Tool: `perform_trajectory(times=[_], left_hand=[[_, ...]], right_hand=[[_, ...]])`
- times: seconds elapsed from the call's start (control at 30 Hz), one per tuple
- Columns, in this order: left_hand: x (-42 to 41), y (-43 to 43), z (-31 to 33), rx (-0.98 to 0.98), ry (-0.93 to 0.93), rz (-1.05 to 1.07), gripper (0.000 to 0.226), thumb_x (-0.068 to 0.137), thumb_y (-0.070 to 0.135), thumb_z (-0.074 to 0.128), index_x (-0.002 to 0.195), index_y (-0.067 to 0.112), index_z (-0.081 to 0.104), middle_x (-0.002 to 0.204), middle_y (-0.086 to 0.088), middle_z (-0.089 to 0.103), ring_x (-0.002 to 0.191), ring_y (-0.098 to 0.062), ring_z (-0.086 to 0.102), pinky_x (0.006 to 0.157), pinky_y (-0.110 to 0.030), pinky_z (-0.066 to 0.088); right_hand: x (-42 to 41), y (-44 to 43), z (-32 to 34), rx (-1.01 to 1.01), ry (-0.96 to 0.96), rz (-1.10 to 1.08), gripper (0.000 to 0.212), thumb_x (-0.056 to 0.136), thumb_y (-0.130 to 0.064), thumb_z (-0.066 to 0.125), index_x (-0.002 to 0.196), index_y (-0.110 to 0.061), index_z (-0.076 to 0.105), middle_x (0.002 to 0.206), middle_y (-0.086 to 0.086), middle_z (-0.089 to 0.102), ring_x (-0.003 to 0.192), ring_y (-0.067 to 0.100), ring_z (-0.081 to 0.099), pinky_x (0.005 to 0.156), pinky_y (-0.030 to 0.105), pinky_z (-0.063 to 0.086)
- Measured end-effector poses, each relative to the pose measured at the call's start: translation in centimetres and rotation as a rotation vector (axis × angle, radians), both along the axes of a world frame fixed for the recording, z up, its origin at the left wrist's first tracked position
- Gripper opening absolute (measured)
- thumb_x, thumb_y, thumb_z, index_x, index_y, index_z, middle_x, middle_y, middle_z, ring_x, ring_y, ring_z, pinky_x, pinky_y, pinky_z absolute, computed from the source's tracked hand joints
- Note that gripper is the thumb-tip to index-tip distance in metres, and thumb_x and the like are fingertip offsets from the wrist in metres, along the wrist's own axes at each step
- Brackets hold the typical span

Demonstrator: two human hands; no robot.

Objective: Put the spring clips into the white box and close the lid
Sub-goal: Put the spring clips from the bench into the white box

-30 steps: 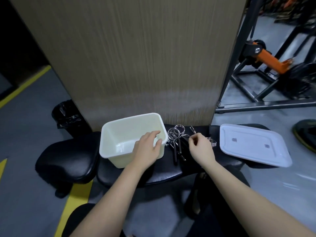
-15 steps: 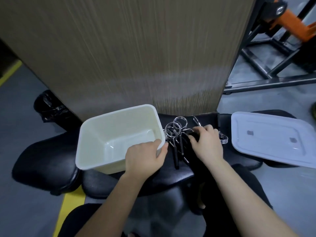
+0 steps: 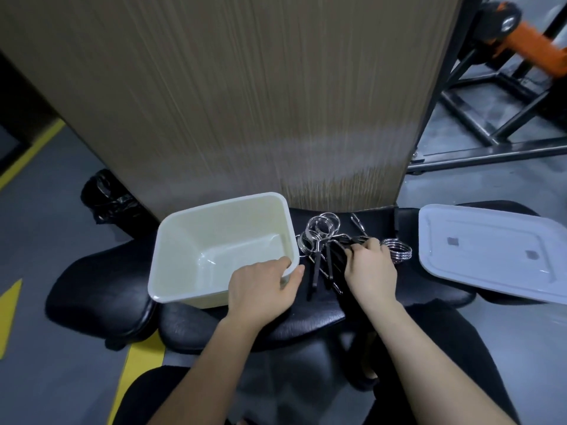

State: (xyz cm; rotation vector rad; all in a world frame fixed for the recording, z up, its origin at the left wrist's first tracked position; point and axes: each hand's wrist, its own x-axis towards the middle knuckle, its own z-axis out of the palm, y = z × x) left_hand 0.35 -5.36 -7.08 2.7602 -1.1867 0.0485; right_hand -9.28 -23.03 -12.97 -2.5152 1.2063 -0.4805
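Note:
The white box stands open and empty on a black padded bench. My left hand grips its near right rim, thumb outside and fingers inside. Right of the box lies a pile of chrome spring clips with black handles. My right hand rests on that pile, its fingers curled around the black handles of one clip. Another coiled clip lies just right of that hand. The white lid lies flat at the far right, apart from the box.
A tall wood-grain panel rises right behind the bench. Black padded seats lie to the left and under the lid. A black metal frame with an orange part stands at the back right. Yellow floor lines run at the left.
The view has tilted down and closer. My left hand slid from inside the box to grip its near right rim. My right hand dropped onto the clip pile and closed on the handles.

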Motion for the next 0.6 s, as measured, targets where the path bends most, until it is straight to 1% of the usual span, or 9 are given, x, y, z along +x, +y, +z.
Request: perform_trajectory(times=[0.1, 0.17, 0.23, 0.27, 0.37, 0.47, 0.53, 0.57, 0.6], left_hand=[[0.1, -0.2, 0.5, 0.022, 0.018, -0.015, 0.05, 0.095, 0.067, 0.025, 0.082, 0.024, 0.047, 0.074, 0.001, 0.065, 0.079, -0.028, 0.062, 0.061, -0.035, 0.037], [0.4, -0.4, 0.7, 0.038, 0.062, -0.008, 0.052, 0.094, 0.069, 0.022, 0.101, 0.03, 0.055, 0.086, 0.004, 0.07, 0.089, -0.027, 0.065, 0.068, -0.036, 0.039], [0.3, -0.2, 0.9, 0.038, 0.121, -0.003, 0.057, 0.093, 0.071, 0.017, 0.122, 0.035, 0.052, 0.1, 0.007, 0.073, 0.099, -0.023, 0.065, 0.078, -0.036, 0.044], [0.2, -0.1, 1.1, 0.024, 0.165, -0.002, 0.058, 0.093, 0.071, 0.016, 0.126, 0.036, 0.05, 0.104, 0.009, 0.072, 0.102, -0.02, 0.064, 0.081, -0.036, 0.044], [0.3, 0.0, 1.5, -0.094, 0.336, 0.006, 0.056, 0.095, 0.068, 0.019, 0.127, 0.036, 0.053, 0.118, 0.017, 0.063, 0.115, -0.011, 0.055, 0.093, -0.035, 0.041], [0.0, 0.1, 2.2, -0.458, 0.364, -0.025, 0.052, 0.098, 0.058, 0.026, 0.124, 0.031, 0.063, 0.122, 0.017, 0.056, 0.124, -0.007, 0.042, 0.103, -0.021, 0.032], [-0.9, -0.1, 3.4, -0.639, 0.358, -0.017, 0.045, 0.1, 0.051, 0.031, 0.117, 0.031, 0.068, 0.114, 0.018, 0.058, 0.118, -0.002, 0.043, 0.099, -0.013, 0.031], [-1.5, -0.4, 4.3, -0.675, 0.429, -0.001, 0.038, 0.102, 0.047, 0.036, 0.112, 0.033, 0.069, 0.107, 0.017, 0.063, 0.111, 0.0, 0.049, 0.095, -0.014, 0.035], [-2.3, -0.8, 5.3, -0.695, 0.566, 0.016, 0.031, 0.103, 0.043, 0.042, 0.107, 0.031, 0.07, 0.1, 0.013, 0.069, 0.101, -0.002, 0.057, 0.09, -0.019, 0.042]], right_hand=[[-0.6, -0.7, 1.0, 0.083, -0.217, -0.058, 0.024, 0.097, -0.022, 0.058, 0.098, -0.004, 0.075, 0.094, 0.015, 0.059, 0.09, 0.037, 0.058, 0.072, 0.039, 0.049], [-1.2, -1.4, 1.9, 0.052, -0.344, -0.083, 0.021, 0.096, -0.019, 0.061, 0.098, -0.004, 0.075, 0.091, 0.014, 0.06, 0.083, 0.037, 0.061, 0.072, 0.039, 0.047], [-1.9, -1.6, 2.9, 0.018, -0.441, -0.107, 0.019, 0.094, -0.021, 0.064, 0.098, -0.006, 0.076, 0.092, 0.011, 0.06, 0.079, 0.035, 0.062, 0.073, 0.04, 0.05], [-2.1, -1.5, 3.4, 0.011, -0.476, -0.107, 0.019, 0.094, -0.022, 0.065, 0.099, -0.007, 0.076, 0.092, 0.009, 0.059, 0.078, 0.033, 0.063, 0.074, 0.041, 0.052], [-2.2, -0.4, 4.3, -0.027, -0.564, -0.089, 0.016, 0.093, -0.019, 0.067, 0.097, -0.006, 0.076, 0.091, 0.008, 0.058, 0.075, 0.029, 0.062, 0.069, 0.033, 0.048], [-1.8, 1.0, 5.0, -0.079, -0.653, -0.055, 0.014, 0.091, -0.012, 0.07, 0.101, -0.004, 0.076, 0.091, 0.01, 0.059, 0.075, 0.026, 0.061, 0.068, 0.023, 0.036], [-1.4, 1.9, 5.4, -0.097, -0.725, -0.001, 0.014, 0.092, -0.009, 0.069, 0.102, -0.002, 0.075, 0.092, 0.012, 0.059, 0.077, 0.023, 0.059, 0.072, 0.023, 0.041], [-1.3, 2.3, 5.6, -0.11, -0.759, 0.023, 0.015, 0.092, -0.008, 0.068, 0.103, -0.001, 0.074, 0.092, 0.013, 0.059, 0.078, 0.022, 0.058, 0.075, 0.024, 0.044], [-1.1, 2.6, 5.9, -0.122, -0.788, 0.043, 0.016, 0.092, -0.008, 0.067, 0.104, 0.0, 0.074, 0.093, 0.013, 0.058, 0.079, 0.02, 0.057, 0.077, 0.023, 0.045]])
